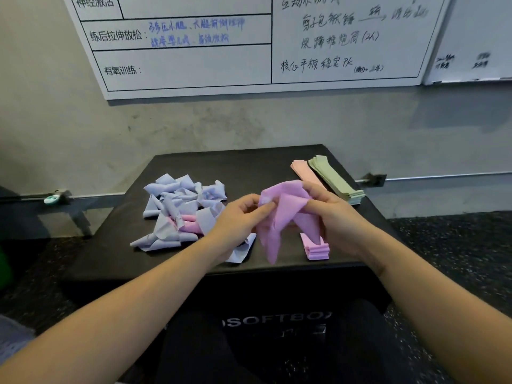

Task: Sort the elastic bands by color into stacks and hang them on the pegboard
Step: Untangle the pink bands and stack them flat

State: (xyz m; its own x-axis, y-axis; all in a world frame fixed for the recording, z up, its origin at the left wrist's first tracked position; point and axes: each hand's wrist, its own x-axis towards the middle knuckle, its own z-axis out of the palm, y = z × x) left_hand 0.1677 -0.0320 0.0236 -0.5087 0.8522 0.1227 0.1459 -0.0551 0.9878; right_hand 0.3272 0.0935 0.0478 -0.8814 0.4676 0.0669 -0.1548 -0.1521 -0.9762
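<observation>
Both hands hold one pink elastic band point(279, 217) above the near middle of a black desk point(249, 167). The left hand point(238, 217) has its grip pinched on the band's upper left edge, thumb against curled fingers, while the right hand point(332, 217) has its grip curled round the band's right side. The band hangs between them in loose folds, its lower end dangling just over the desk. Below the right hand lies a small flat stack of pink bands point(317, 249). To the left sits a loose, crumpled pile of pale lavender bands point(180, 200) with a pink band point(191, 225) mixed into it. At the far right corner of the desk lie two neat stacks side by side: a peach stack point(304, 170) and a green stack point(336, 181). Behind the desk, a whiteboard point(194, 67) with handwritten text is mounted on a grey wall.
</observation>
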